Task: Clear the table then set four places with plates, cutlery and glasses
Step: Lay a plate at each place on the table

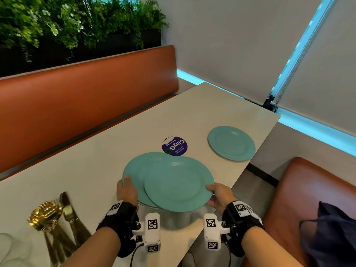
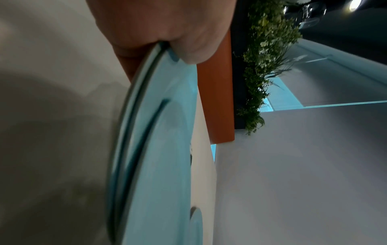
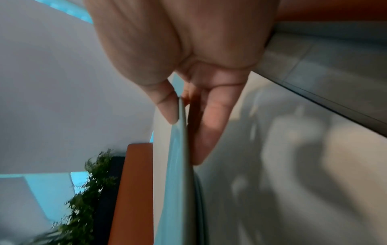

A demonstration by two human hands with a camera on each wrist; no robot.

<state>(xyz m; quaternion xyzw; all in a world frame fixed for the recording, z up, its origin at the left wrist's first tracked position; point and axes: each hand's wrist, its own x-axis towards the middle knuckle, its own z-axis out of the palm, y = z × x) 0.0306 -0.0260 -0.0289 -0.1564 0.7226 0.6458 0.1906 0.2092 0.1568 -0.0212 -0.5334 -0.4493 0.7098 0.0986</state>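
Note:
A stack of teal plates [image 1: 138, 170] hangs just above the pale table [image 1: 86, 160] near its front edge. My left hand [image 1: 127, 189] grips the lower plates [image 2: 134, 132] at their left rim, thumb on top. My right hand [image 1: 219, 195] pinches the top plate [image 1: 179, 184] at its right rim, slid to the right off the stack; the right wrist view shows the thumb above and fingers [image 3: 211, 126] under that plate [image 3: 176, 182]. Another teal plate [image 1: 231, 143] lies alone at the table's right edge.
Gold cutlery [image 1: 55, 218] lies bunched at the front left, beside a clear glass [image 1: 7, 247] at the frame edge. A round purple sticker [image 1: 174, 146] marks the table's middle. Orange bench seats [image 1: 86, 105] flank the table; a dark cloth [image 1: 327, 237] lies on the right seat.

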